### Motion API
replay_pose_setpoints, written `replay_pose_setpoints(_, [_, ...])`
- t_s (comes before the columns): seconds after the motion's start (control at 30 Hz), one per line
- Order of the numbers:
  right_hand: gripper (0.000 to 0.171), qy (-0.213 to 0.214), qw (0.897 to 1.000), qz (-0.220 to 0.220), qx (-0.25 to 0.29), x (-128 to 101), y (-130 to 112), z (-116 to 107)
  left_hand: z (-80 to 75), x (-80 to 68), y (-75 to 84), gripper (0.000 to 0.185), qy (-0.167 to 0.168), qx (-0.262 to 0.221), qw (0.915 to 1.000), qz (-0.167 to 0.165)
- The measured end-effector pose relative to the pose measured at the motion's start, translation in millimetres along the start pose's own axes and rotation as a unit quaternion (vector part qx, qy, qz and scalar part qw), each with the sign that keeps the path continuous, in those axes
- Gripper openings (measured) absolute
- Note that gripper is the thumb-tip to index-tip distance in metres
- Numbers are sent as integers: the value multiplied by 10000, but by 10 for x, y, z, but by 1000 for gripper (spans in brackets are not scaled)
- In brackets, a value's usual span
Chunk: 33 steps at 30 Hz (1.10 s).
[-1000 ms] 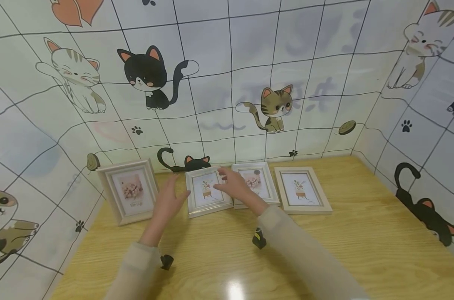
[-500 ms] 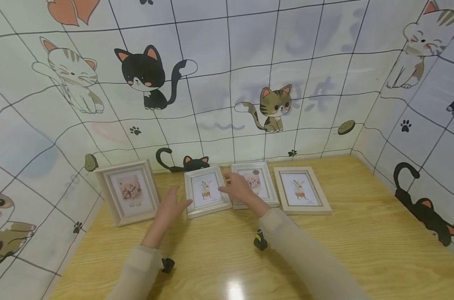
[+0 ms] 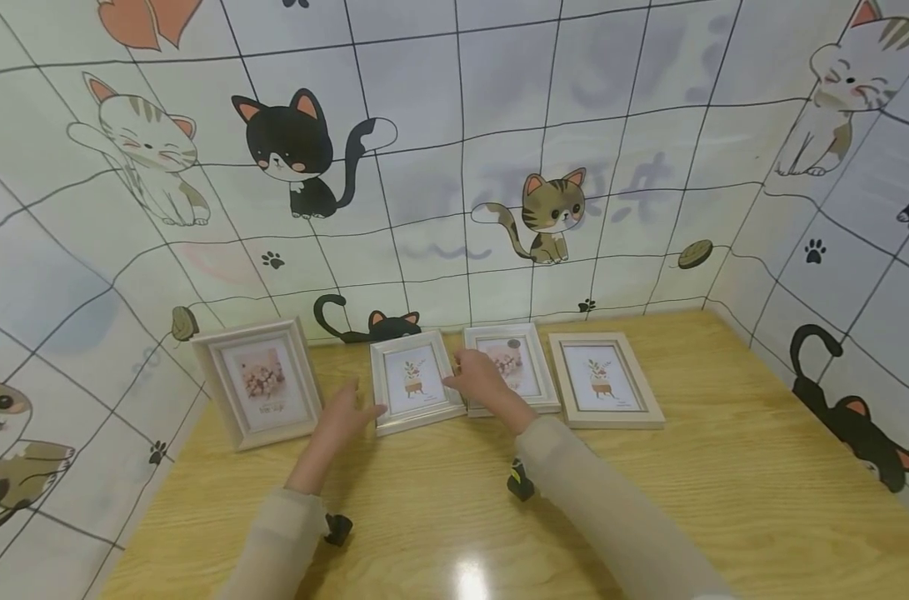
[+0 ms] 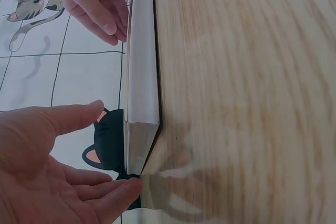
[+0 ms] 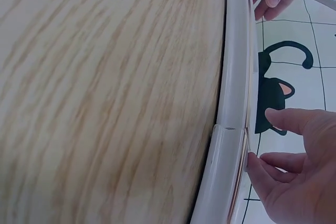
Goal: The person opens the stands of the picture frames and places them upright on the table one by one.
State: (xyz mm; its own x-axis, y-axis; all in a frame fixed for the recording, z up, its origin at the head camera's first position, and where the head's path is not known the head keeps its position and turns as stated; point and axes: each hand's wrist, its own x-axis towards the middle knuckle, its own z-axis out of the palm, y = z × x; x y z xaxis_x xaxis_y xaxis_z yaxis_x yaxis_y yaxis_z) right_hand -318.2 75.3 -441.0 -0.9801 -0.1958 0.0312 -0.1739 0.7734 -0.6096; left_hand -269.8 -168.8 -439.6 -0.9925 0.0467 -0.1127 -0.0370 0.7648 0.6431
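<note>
A silvery-white picture frame (image 3: 412, 379) with a potted-plant print lies between both hands. My left hand (image 3: 339, 425) is at its left side, the thumb tip overlapping that edge in the head view. In the left wrist view the left hand's thumb (image 4: 79, 116) and fingers stand apart, fingertips right by the frame's corner. My right hand (image 3: 484, 383) is over the seam with the neighbouring pink-flower picture frame (image 3: 520, 364), partly hiding it. The right wrist view has the right hand's fingertips (image 5: 253, 165) at that seam, its thumb raised away from them.
Farther left a larger picture frame (image 3: 262, 379) with a pink-flower print stands upright. A pale wood picture frame (image 3: 604, 379) with a plant print lies at the right end of the row. The wooden table (image 3: 439, 500) meets a cat-patterned wall (image 3: 424, 183) behind the frames.
My right hand has shifted slightly right, from over the plant print to that frame's right edge. The left hand has dropped a little toward me. The frames look still.
</note>
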Motion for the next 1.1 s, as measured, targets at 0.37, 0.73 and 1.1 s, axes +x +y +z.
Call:
replay_pose_setpoints(0.37, [19,25,9908,-284,-1323,24,-79,37,20,50,-41,72,-66,-12,10000,21])
replay_pose_setpoints(0.73, [13,301,9806,-508,-1867,4,-146,83,68,93,-110,54,-92,-160,9997,187])
replay_pose_setpoints(1.1, [24,179,9877,-61,-1553,31,-187,121,92,108,-120,51,19,-221,9997,127])
